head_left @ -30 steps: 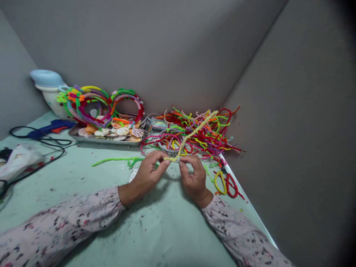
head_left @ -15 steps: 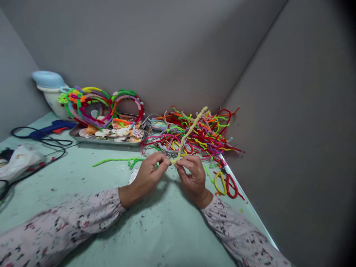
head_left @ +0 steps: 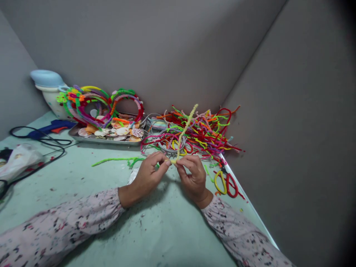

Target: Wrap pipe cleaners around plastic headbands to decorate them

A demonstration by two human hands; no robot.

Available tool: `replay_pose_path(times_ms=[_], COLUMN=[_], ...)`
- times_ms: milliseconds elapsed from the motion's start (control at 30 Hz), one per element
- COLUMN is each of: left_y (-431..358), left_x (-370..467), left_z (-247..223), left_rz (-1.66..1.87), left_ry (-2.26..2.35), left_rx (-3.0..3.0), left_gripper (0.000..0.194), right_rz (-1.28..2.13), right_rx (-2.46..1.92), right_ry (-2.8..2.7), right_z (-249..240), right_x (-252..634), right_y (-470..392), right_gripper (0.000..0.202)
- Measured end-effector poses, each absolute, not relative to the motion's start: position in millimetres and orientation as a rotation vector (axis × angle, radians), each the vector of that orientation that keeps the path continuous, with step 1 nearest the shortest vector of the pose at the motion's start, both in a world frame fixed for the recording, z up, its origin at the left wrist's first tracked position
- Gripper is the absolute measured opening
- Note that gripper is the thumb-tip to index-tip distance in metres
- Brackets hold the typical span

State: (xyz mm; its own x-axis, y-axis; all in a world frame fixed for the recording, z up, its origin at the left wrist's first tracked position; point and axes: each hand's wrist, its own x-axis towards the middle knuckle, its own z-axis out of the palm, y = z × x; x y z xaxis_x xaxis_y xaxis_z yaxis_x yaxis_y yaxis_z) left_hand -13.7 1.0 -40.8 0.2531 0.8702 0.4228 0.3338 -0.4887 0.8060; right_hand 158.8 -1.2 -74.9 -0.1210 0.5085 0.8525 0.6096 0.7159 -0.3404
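A pale yellow pipe cleaner (head_left: 184, 130) is pinched between both hands, its long end sticking up and leaning right. My left hand (head_left: 148, 173) grips its short end between thumb and fingertips. My right hand (head_left: 192, 178) pinches it close by, at the bend where the long part rises. Left of my left hand a green pipe cleaner (head_left: 111, 161) lies on the table. Behind the fingers is a coil of thin silver wire (head_left: 168, 147). The very tip of the short end is hidden in my left fingers.
A heap of colourful pipe cleaners (head_left: 211, 129) lies at the back right, scissors (head_left: 231, 185) below it. A metal tray (head_left: 108, 141) holds shells and wrapped headbands (head_left: 93, 107). Further left are a blue glue gun (head_left: 51, 127), a black cable (head_left: 59, 141) and a lidded container (head_left: 51, 98).
The upright end of the yellow pipe cleaner has swung to the left and stands steeper. Both hands have stayed in nearly the same place.
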Motion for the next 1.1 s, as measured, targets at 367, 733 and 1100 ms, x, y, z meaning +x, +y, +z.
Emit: replay_pose_path(times_ms=[367, 733, 1100], left_y=[2.6, -0.2, -0.3], left_x=[-14.8, -15.5, -16.1], left_z=[-43.6, -44.7, -45.2], left_rz=[1.248, 1.253, 1.26], left_ry=[1.07, 1.058, 1.057], left_rx=[2.066, 2.143, 2.161], left_gripper=[0.018, 0.018, 0.017], right_rz=[-0.089, -0.081, -0.095], right_rx=[-0.863, -0.88, -0.886], right_ry=[-1.782, -1.843, -1.848], right_z=[-73.5, -71.3, -73.6], right_x=[157.0, 154.4, 155.1], right_y=[-1.6, -4.0, -3.1], right_gripper=[0.019, 0.012, 0.018])
